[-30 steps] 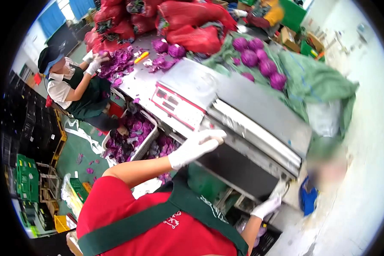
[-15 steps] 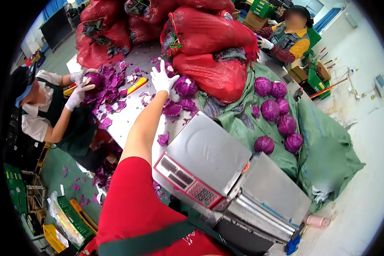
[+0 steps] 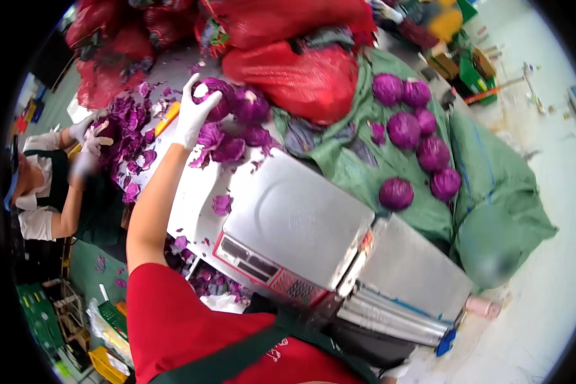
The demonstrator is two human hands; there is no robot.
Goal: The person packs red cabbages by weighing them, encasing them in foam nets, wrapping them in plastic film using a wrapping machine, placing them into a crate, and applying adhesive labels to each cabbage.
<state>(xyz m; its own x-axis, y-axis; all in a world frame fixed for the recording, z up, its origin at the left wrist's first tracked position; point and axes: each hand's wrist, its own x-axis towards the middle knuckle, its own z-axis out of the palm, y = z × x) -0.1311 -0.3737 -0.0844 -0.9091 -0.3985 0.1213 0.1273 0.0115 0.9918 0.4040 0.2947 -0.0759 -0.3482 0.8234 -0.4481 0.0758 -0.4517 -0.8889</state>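
My left hand (image 3: 196, 114), in a white glove, reaches over the steel table and grips a red cabbage (image 3: 215, 102), with fingers on its far left side and the thumb across its front. A pale cut stem shows between thumb and fingers. Close by on the right sits another red cabbage (image 3: 251, 105). Loose purple leaves (image 3: 228, 148) lie just below the hand. A yellow-handled knife (image 3: 168, 118) rests to its left. My right hand cannot be made out in view.
A steel scale (image 3: 301, 211) stands in front of me. Several red cabbages (image 3: 404, 130) lie on green sacking (image 3: 365, 173) at right. Red mesh sacks (image 3: 294, 80) are piled behind. At left, a co-worker's gloved hands (image 3: 95, 137) are among leaves; another person stands at the back right.
My left hand was spread open beside the cabbages; now it is closed around one. The view has shifted, so the table's contents appear further left and higher.
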